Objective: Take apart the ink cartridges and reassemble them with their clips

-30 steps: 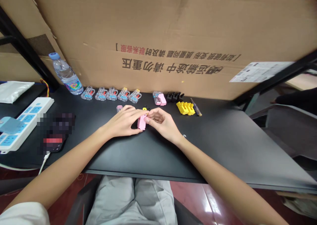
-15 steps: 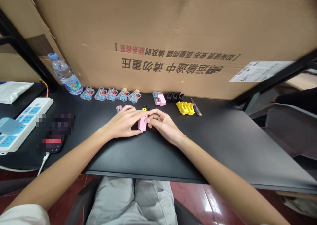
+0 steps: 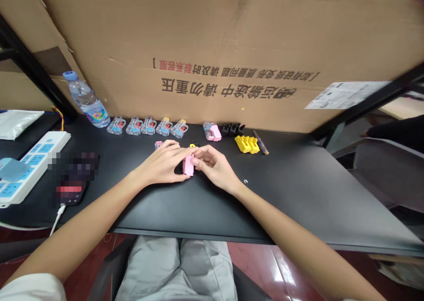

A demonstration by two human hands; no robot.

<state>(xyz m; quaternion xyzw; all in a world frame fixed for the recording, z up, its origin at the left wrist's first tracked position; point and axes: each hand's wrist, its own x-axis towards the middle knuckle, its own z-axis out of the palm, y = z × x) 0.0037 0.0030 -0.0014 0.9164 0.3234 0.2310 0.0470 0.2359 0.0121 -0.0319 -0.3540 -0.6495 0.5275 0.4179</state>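
Note:
A small pink plastic block point(image 3: 188, 165) stands on the black table point(image 3: 298, 190), gripped from both sides. My left hand point(image 3: 162, 164) curls round its left side with thumb below and fingers on top. My right hand point(image 3: 213, 165) pinches its right side with the fingertips. A small yellow piece point(image 3: 192, 146) shows just beyond my left fingertips; whether a finger touches it I cannot tell. A little pink part point(image 3: 158, 144) lies just behind my left hand.
A row of several clear plastic cases point(image 3: 147, 126) lines the back of the table, with a pink and clear case point(image 3: 212, 132), black clips point(image 3: 232, 128), a yellow part point(image 3: 247, 144) and a screwdriver point(image 3: 261, 143). A water bottle point(image 3: 86, 100), power strip point(image 3: 31, 165) and phone point(image 3: 71, 177) sit at the left. A big cardboard box point(image 3: 232, 49) stands behind.
Both hands stay closed on the pink block, which has shifted slightly left and stands a bit more upright. The view has drifted a little.

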